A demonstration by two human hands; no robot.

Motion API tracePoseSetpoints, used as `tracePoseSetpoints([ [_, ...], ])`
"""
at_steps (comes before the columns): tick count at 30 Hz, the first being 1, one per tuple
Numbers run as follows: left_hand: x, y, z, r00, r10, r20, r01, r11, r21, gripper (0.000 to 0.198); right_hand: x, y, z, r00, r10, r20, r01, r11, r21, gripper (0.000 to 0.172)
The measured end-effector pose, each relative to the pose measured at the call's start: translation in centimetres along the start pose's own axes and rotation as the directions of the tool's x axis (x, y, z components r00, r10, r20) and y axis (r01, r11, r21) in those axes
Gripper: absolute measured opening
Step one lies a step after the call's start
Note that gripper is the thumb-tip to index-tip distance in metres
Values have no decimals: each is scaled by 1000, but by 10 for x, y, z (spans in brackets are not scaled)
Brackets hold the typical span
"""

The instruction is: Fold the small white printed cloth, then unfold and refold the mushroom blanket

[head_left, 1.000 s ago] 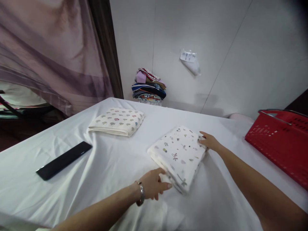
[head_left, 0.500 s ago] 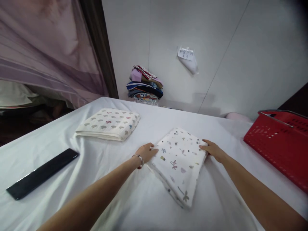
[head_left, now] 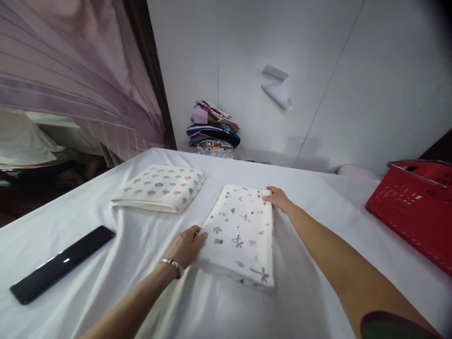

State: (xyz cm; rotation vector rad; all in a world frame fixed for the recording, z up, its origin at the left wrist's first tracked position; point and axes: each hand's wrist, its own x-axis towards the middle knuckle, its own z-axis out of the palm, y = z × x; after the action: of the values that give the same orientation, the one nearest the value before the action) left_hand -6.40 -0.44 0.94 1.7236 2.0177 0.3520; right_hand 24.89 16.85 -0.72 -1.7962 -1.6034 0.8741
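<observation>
A folded white cloth [head_left: 243, 230], printed with small plants and palm trees, is in front of me on the white sheet. My left hand [head_left: 186, 245], with a silver bracelet at the wrist, pinches its left edge, thumb on top. At the far right corner my right hand [head_left: 278, 199] grips the same cloth, its lower fingers hidden underneath. Farther back on the left lies another folded cream cloth [head_left: 160, 187] with a grey and red mushroom print; neither hand touches it.
On the left lies a long glossy black object [head_left: 63, 263]. A red perforated basket [head_left: 416, 212] stands at the right edge. Behind the white-covered table [head_left: 310, 188], a stack of folded clothes [head_left: 213, 127] sits against the wall. A pinkish curtain [head_left: 88, 70] hangs at left.
Both hands have moved left with the printed cloth. It has turned from a diamond-like angle to lie straighter in front of me.
</observation>
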Motion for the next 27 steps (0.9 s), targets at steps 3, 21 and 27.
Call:
tracePoseSetpoints([
  [3, -13, -4, 1, 999, -43, 8, 43, 999, 2, 30, 2, -3, 10, 999, -25, 28, 24, 1000, 14, 64],
  [21, -15, 1, -3, 996, -42, 81, 49, 995, -83, 48, -147, 9, 18, 977, 117, 178, -187, 869, 458, 98],
  [27, -29, 11, 14, 997, -14, 81, 24, 992, -127, 45, -158, 14, 13, 976, 100, 193, -184, 853, 488, 96],
])
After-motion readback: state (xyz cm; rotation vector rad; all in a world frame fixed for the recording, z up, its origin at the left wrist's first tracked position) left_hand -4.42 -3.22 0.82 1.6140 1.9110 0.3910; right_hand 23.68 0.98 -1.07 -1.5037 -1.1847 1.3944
